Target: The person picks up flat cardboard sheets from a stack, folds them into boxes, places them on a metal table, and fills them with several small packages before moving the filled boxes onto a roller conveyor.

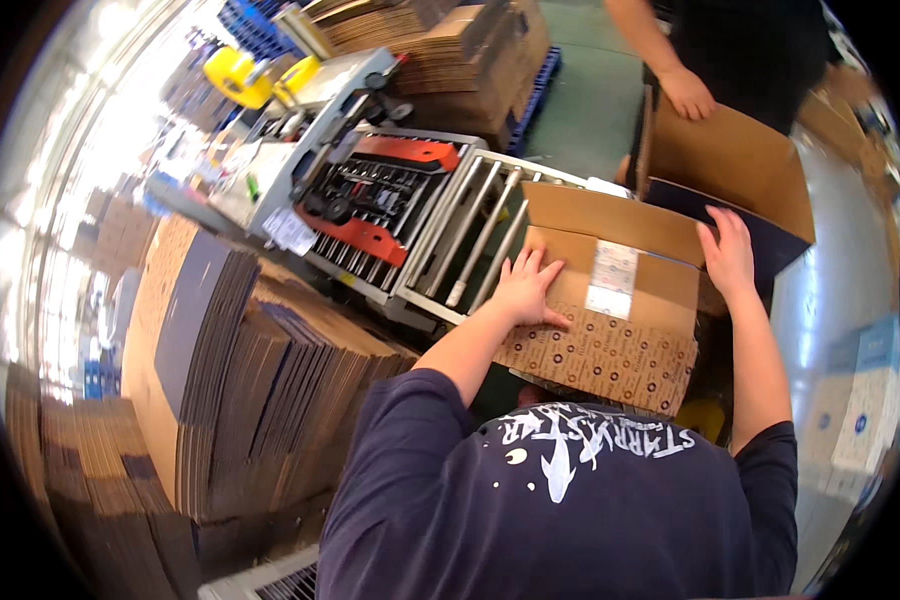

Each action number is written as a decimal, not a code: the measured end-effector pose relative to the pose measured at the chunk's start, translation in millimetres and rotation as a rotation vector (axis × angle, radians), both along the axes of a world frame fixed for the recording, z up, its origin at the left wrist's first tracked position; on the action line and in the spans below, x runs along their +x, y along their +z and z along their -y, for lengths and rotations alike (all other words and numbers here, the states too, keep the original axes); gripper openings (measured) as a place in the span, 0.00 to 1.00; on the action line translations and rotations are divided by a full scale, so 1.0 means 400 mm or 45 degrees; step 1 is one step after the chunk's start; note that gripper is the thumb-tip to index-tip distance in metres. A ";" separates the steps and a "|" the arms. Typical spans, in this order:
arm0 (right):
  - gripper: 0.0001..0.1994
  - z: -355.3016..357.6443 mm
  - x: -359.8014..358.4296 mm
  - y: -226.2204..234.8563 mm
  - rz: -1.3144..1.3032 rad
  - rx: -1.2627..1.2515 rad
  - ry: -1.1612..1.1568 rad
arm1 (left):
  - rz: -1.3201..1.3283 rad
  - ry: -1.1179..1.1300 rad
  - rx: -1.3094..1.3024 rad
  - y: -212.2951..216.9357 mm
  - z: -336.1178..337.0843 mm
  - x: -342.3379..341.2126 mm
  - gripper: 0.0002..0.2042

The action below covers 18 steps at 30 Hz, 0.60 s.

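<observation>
Between left grip and right grip, both spread apart, lies the open patterned carton.

The box is of brown cardboard, matt and dry-looking, and its front flap carries a dark print on the same dull surface. Inside lies a sheet which looks like paper, smooth and pale. The neighbouring box has plain matt cardboard inside and a dark outer face. The rollers are of smooth metal with a soft shine. The red guards look hard and smooth. The shirt is of matt cloth, and the grey floor looks glossy.
</observation>
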State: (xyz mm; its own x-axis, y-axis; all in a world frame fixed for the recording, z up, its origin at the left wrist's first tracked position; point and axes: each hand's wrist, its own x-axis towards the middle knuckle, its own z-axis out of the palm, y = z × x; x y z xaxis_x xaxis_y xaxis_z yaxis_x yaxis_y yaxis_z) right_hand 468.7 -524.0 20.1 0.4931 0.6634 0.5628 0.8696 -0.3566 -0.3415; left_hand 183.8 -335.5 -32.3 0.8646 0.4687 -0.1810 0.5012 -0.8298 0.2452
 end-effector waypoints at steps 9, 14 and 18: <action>0.12 0.108 -0.202 -0.260 -0.237 -0.297 0.075 | 0.898 0.365 -1.514 -0.270 -0.156 -0.092 0.26; 0.39 -0.011 -0.218 -0.402 -1.389 0.411 -0.232 | 0.637 0.092 -0.941 -0.236 -0.358 0.019 0.22; 0.40 -0.144 -0.228 -0.502 -1.578 0.556 -0.217 | 0.481 0.047 -0.797 -0.192 -0.587 0.060 0.26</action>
State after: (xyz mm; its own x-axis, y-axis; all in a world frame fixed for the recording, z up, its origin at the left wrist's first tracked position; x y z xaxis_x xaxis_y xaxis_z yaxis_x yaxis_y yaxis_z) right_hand 377.6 -466.3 -180.6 0.8906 0.4228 -0.1676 -0.1437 -0.0880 -0.9857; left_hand 207.7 -100.7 -109.0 0.9066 0.4056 -0.1169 0.3135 -0.4616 0.8298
